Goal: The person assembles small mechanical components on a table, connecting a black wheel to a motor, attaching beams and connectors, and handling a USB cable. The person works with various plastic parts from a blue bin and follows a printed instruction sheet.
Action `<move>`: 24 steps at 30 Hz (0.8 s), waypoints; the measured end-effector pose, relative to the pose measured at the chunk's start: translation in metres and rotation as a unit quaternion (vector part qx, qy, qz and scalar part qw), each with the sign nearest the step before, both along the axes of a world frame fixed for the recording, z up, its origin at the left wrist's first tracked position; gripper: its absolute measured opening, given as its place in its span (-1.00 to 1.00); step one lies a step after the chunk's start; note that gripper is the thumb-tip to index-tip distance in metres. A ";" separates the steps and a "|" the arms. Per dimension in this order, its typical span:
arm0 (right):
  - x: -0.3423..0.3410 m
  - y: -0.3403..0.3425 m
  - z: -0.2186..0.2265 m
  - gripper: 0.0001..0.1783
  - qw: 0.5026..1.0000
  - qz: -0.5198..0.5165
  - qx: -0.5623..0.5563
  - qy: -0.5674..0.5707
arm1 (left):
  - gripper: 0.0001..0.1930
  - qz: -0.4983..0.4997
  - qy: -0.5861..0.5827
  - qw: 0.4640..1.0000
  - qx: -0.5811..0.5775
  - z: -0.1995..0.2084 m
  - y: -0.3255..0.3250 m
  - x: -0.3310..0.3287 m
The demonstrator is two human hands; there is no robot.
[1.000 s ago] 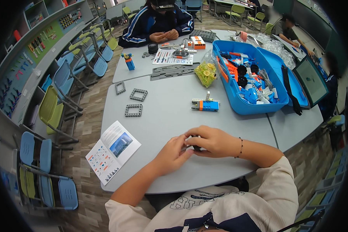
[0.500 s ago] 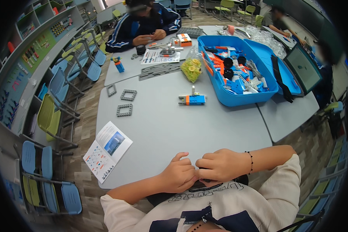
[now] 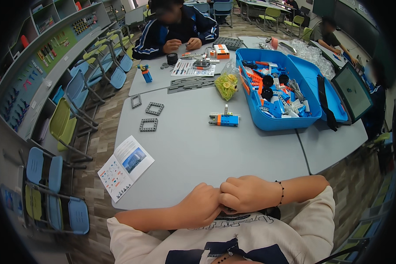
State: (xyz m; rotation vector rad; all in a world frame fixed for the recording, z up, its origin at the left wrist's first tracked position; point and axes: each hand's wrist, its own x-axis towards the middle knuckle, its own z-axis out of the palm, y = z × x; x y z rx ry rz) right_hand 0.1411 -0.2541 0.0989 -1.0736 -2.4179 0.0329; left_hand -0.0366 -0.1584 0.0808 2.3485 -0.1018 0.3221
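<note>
Close to my chest, just past the near table edge, my left hand (image 3: 201, 204) and my right hand (image 3: 246, 193) meet with curled fingers. The knuckles touch, and whatever they pinch between them is hidden. In front of them on the grey table (image 3: 198, 158) lies an open booklet (image 3: 133, 159), off to the left. Farther out sits a small blue, orange and white brick build (image 3: 227, 120) with a grey upright piece. Several grey square beam frames, among them one frame (image 3: 148, 125), lie at the left.
An open blue storage box (image 3: 290, 123) full of building pieces stands at the right, near a laptop (image 3: 353, 93). Left of the box are a bag of yellow-green pieces (image 3: 226, 87) and grey beams (image 3: 191, 83). Across the table a person (image 3: 176, 35) handles small parts.
My hands have drawn closer together, and the left index finger that stuck out is now curled in. The view has tilted slightly, shifting the table things right and down.
</note>
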 end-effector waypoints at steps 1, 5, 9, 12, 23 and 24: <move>0.000 0.000 0.000 -0.60 1.000 0.011 -0.017 0.006 | -0.96 -0.013 0.018 1.000 0.012 0.000 0.001 -0.003; -0.003 -0.005 0.001 -0.56 0.994 0.043 -0.095 0.026 | -0.91 -0.064 0.068 0.994 -0.051 -0.006 0.004 -0.014; -0.011 -0.004 0.003 -0.56 0.992 0.049 -0.111 0.033 | -0.86 -0.041 0.090 0.982 -0.161 -0.013 -0.001 -0.021; -0.004 -0.010 0.015 -0.57 0.995 0.011 -0.092 0.040 | -0.78 0.017 0.157 0.963 -0.218 -0.018 0.000 -0.037; 0.169 -0.013 0.056 -0.59 0.874 -0.409 -0.044 0.260 | -0.77 0.310 -0.041 0.950 -0.007 -0.003 0.143 -0.034; 0.184 0.001 0.054 -0.58 0.866 -0.435 -0.066 0.237 | -0.81 0.309 -0.054 0.949 0.027 0.001 0.164 -0.016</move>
